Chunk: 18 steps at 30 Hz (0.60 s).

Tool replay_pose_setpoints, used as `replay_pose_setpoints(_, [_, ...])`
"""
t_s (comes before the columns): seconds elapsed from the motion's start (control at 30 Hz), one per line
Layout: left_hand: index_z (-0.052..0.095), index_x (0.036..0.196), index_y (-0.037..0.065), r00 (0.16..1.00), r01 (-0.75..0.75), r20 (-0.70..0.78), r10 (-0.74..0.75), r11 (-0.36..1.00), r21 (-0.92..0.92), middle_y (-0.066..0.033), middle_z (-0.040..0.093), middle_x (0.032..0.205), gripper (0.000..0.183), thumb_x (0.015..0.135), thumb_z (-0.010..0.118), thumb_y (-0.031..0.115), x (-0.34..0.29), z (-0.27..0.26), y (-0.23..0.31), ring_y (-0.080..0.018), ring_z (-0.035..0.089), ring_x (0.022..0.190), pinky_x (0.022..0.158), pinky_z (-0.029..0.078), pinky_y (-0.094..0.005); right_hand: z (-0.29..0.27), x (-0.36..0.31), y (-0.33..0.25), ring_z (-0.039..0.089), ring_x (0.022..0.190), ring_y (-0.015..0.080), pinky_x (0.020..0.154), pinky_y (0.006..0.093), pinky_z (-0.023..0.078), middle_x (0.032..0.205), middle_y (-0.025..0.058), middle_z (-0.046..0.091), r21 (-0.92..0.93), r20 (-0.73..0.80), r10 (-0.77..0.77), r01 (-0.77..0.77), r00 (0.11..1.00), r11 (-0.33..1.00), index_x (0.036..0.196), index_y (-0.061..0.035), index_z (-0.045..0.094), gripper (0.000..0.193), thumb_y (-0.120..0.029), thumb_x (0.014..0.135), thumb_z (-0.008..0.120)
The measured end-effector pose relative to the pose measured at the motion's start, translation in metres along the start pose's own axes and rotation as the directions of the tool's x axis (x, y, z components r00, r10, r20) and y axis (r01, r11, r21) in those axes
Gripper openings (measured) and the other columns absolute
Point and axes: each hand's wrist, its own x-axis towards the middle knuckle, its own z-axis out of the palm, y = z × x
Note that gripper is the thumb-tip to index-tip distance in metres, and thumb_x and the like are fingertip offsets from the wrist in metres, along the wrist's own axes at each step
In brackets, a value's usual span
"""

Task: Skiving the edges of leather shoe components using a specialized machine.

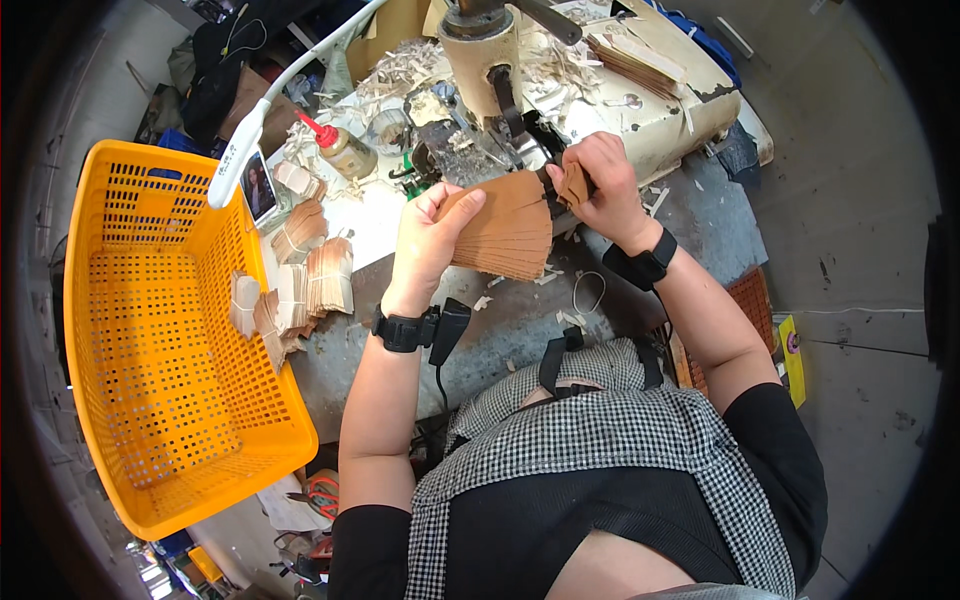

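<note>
My left hand is closed on a fanned stack of flat brown leather-like pieces, thumb on top and fingers underneath. The pieces overlap like steps, their lower edges spread toward me. Just right of the stack, my right hand pinches a small folded-looking brown piece of similar colour. Both hands are in front of a worn cream machine with a dark lever and metal parts. My right fingers are close to its metal working end, and whether they touch it cannot be made out.
A yellow plastic basket stands at the left. Banded bundles of pieces lie beside it, near a phone, a red-tipped bottle and a white lamp. Pale scraps litter the bench; a loose band lies near me.
</note>
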Motion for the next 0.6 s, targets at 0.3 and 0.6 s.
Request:
replay_pose_setpoints(0.3, [0.064, 0.084, 0.004, 1.000, -0.006, -0.012, 0.007, 1.000, 0.007, 0.0025, 0.064, 0.077, 0.017, 0.090, 0.068, 0.020, -0.0027, 0.0016, 0.0006, -0.0021, 0.053, 0.069, 0.065, 0.043, -0.0201, 0.0007, -0.0013, 0.0003, 0.050, 0.072, 0.0284, 0.073, 0.0358, 0.039, 0.072, 0.0084, 0.051, -0.001, -0.004, -0.003, 0.003, 1.000, 1.000, 0.081, -0.0046, 0.054, 0.021, -0.005, 0.076, 0.074])
replay_pose_setpoints(0.6, [0.063, 0.083, 0.004, 1.000, -0.002, -0.023, 0.002, 1.000, 0.000, 0.0029, 0.063, 0.076, 0.017, 0.090, 0.067, 0.019, -0.0041, 0.0035, 0.0009, -0.0017, 0.052, 0.068, 0.064, 0.043, -0.0197, 0.0010, -0.0025, 0.0013, 0.050, 0.072, 0.0287, 0.073, 0.0362, 0.039, 0.073, 0.0082, 0.052, -0.001, -0.001, 0.003, -0.003, 1.000, 1.000, 0.081, -0.0054, 0.054, 0.021, -0.007, 0.075, 0.074])
